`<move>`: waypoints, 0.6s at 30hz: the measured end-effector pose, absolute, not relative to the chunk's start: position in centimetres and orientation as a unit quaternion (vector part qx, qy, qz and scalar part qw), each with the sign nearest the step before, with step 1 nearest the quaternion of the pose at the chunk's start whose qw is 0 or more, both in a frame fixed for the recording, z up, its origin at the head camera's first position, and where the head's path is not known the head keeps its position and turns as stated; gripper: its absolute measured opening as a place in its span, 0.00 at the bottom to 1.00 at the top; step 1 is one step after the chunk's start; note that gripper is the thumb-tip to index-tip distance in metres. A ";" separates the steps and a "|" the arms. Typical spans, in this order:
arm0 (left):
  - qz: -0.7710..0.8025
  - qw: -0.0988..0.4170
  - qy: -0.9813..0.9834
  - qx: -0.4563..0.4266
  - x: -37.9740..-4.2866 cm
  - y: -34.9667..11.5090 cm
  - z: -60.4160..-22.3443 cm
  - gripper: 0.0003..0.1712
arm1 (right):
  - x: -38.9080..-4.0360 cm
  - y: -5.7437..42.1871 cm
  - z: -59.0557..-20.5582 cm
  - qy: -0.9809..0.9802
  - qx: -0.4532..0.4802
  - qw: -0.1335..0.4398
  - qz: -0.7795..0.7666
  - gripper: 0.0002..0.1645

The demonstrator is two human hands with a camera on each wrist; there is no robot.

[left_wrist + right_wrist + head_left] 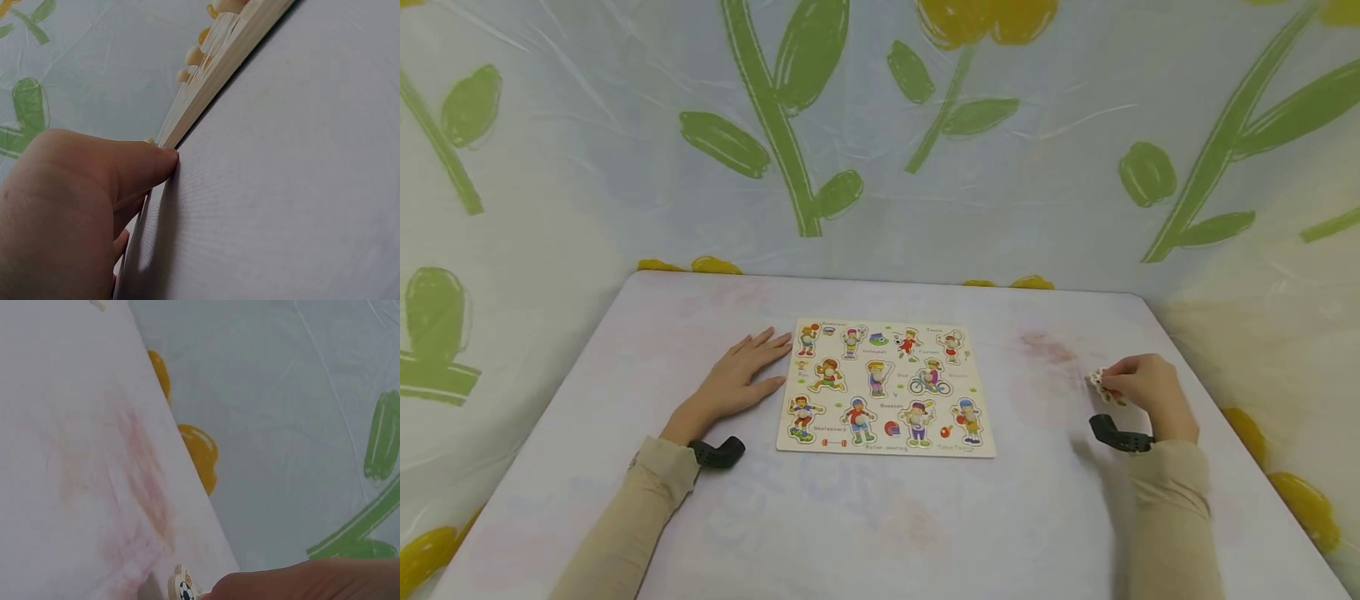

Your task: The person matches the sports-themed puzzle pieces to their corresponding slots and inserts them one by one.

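A wooden peg puzzle board [880,462] with printed sports figures lies mid-table; most figures carry a round knob. My left hand [730,385] rests on the table at the board's left side, fingers extended. In the left wrist view, its thumb [140,165] is at the board's edge. Over on the right, away from the board, my right hand [1150,390] pinches a small wooden puzzle piece [1096,383] by its fingertips. A printed football shows on that puzzle piece [182,589] in the right wrist view; most of it is out of frame.
The white table [895,533] has faint pinkish stains. Behind it and at the sides hangs a curtain [1000,200] printed with green leaves and yellow flowers. A black wrist device [718,452] sits on the left wrist, another device [1120,433] on the right.
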State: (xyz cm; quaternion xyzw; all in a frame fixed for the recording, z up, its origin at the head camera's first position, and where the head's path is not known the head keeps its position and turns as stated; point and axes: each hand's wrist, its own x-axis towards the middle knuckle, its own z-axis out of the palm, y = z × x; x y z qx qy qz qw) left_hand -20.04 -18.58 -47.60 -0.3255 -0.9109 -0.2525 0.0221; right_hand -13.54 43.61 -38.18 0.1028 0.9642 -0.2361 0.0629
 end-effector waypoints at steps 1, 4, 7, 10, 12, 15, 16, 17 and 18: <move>-0.256 0.022 -0.910 -0.325 -20.0 -18.5 -47.6 0.35 | -13.8 43.4 -38.1 0.965 0.098 0.056 -0.235 0.17; -0.259 0.023 -0.909 -0.324 -20.0 -18.5 -47.6 0.35 | -14.6 42.5 -37.9 0.964 0.089 0.047 -0.244 0.16; -0.257 0.023 -0.910 -0.325 -20.0 -18.5 -47.5 0.35 | -15.4 41.6 -37.7 0.962 0.085 0.044 -0.256 0.15; -0.256 0.021 -0.911 -0.324 -20.0 -18.5 -47.5 0.35 | -16.1 40.8 -37.6 0.960 0.082 0.048 -0.264 0.14; -0.258 0.021 -0.910 -0.323 -20.0 -18.5 -47.4 0.35 | -16.5 40.2 -37.5 0.959 0.082 0.048 -0.267 0.14; -0.260 0.022 -0.910 -0.323 -19.9 -18.5 -47.3 0.35 | -17.0 39.4 -37.3 0.957 0.077 0.048 -0.275 0.14; -0.260 0.022 -0.909 -0.324 -19.9 -18.5 -47.3 0.35 | -17.2 39.1 -37.2 0.957 0.076 0.048 -0.277 0.13; -0.261 0.021 -0.909 -0.323 -19.9 -18.5 -47.2 0.35 | -17.4 38.9 -37.1 0.956 0.074 0.050 -0.280 0.13; -0.260 0.020 -0.910 -0.322 -19.9 -18.5 -47.2 0.35 | -17.5 38.6 -37.0 0.956 0.071 0.051 -0.281 0.13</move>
